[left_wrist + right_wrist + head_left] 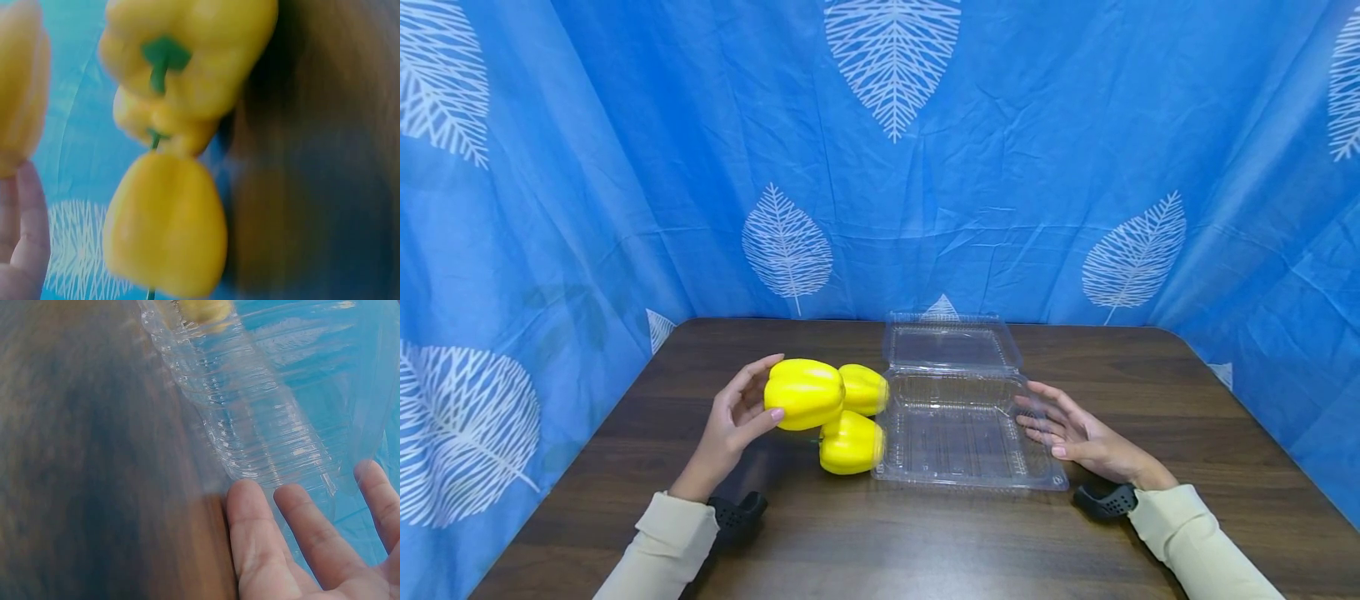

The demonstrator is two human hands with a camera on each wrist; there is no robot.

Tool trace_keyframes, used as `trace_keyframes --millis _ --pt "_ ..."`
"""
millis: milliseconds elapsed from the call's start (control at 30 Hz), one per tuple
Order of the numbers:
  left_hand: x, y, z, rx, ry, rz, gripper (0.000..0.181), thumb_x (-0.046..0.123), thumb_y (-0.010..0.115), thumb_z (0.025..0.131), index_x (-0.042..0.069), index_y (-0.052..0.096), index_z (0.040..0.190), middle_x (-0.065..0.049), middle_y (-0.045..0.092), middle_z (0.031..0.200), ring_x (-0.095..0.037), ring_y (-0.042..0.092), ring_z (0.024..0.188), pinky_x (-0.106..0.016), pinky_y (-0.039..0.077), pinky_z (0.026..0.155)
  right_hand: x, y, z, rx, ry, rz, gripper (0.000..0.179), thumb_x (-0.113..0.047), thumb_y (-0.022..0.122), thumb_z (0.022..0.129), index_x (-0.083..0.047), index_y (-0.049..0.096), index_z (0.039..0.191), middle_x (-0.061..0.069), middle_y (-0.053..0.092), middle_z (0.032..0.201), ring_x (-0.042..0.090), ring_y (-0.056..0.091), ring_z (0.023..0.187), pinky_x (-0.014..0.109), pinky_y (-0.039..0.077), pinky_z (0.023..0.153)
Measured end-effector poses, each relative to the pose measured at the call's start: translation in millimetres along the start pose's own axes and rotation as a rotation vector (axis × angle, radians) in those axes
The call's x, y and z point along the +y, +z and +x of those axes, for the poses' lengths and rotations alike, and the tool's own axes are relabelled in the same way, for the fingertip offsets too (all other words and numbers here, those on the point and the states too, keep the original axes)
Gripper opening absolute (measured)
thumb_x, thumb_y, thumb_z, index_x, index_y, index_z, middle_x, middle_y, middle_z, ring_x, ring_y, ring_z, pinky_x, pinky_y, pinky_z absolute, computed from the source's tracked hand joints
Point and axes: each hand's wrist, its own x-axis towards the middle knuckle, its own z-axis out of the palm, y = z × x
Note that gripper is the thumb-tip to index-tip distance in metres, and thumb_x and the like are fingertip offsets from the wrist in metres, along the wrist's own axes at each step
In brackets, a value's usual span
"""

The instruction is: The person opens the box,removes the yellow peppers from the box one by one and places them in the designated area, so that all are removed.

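Observation:
My left hand [737,408] grips a yellow bell pepper [805,394] between thumb and fingers, at the left of the group. Beside it, two more yellow bell peppers, one behind [863,389] and one nearer [850,443], sit against the left side of a clear plastic clamshell container [955,482]. The left wrist view shows three peppers apart from the held one, two with clear green stems [164,59]. With fingers extended, my right hand [1086,437] rests at the container's right side; the right wrist view shows the fingertips at its ribbed wall [250,437].
The container's lid [951,346] is folded back toward the far table edge. A dark brown wooden table [925,542] bears everything. Behind it hangs a blue curtain [1000,167] with white leaf prints. A black band [1105,500] is on each wrist.

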Motion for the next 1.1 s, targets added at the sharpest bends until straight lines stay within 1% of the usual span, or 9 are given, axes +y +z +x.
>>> trace_keyframes --millis 100,167,267,433,667,900,1100 --pt "3.1 -9.6 0.1 -0.02 -0.033 0.017 0.06 -0.008 0.065 0.093 -0.01 0.049 0.151 0.002 0.066 0.135 -0.013 0.069 0.113 -0.025 0.058 0.099 -0.1 0.2 0.2 0.001 0.004 0.002 0.08 0.004 0.052 0.108 -0.017 0.011 0.174 -0.006 0.033 0.174 0.011 0.041 0.154 0.026 0.039 0.122" --pt "5.4 -15.1 0.5 -0.042 -0.061 0.034 0.061 -0.007 0.066 0.094 -0.013 0.047 0.151 0.004 0.066 0.135 -0.013 0.069 0.113 -0.024 0.057 0.099 -0.4 0.3 0.3 0.004 0.013 0.003 0.08 0.004 0.052 0.108 -0.017 0.012 0.174 -0.006 0.033 0.173 0.011 0.042 0.154 0.026 0.04 0.122" --pt "8.1 -22.3 1.9 -0.082 -0.096 0.063 0.063 -0.005 0.07 0.094 -0.012 0.047 0.152 0.005 0.066 0.135 -0.013 0.068 0.113 -0.023 0.058 0.098 -0.6 0.4 -0.3 0.01 0.024 0.004 0.079 0.004 0.051 0.108 -0.018 0.012 0.174 -0.006 0.033 0.173 0.011 0.042 0.154 0.026 0.04 0.121" --pt "10.3 -34.6 2.2 -0.135 -0.138 0.098 0.064 -0.005 0.075 0.093 -0.012 0.048 0.151 0.006 0.065 0.136 -0.012 0.069 0.114 -0.024 0.059 0.096 0.6 -0.9 -0.7 -0.001 0.014 -0.001 0.08 0.004 0.051 0.109 -0.019 0.011 0.174 -0.007 0.032 0.174 0.011 0.042 0.154 0.026 0.04 0.121" --pt "8.5 -49.9 2.3 -0.204 -0.202 0.076 0.064 -0.004 0.075 0.094 -0.013 0.045 0.15 0.008 0.065 0.136 -0.011 0.07 0.115 -0.026 0.06 0.096 -0.8 -0.4 -0.2 -0.008 0.011 0.007 0.08 0.003 0.051 0.109 -0.019 0.012 0.174 -0.006 0.033 0.174 0.011 0.041 0.154 0.026 0.039 0.122" --pt "7.1 -59.8 0.3 -0.224 -0.279 0.097 0.066 0.001 0.077 0.093 -0.011 0.046 0.15 0.003 0.065 0.135 -0.016 0.071 0.113 -0.03 0.061 0.095 -0.4 -0.6 0.4 -0.007 0.012 0.01 0.079 0.004 0.051 0.109 -0.018 0.011 0.174 -0.006 0.033 0.174 0.011 0.041 0.154 0.026 0.039 0.122" --pt "5.7 -67.2 -1.1 -0.224 -0.312 0.114 0.068 0.003 0.079 0.092 -0.011 0.046 0.15 0.0 0.063 0.137 -0.013 0.07 0.115 -0.03 0.061 0.095 0.3 -1.4 -0.3 -0.007 0.02 0.009 0.08 0.004 0.05 0.109 -0.019 0.011 0.174 -0.006 0.032 0.174 0.011 0.042 0.154 0.027 0.04 0.122"
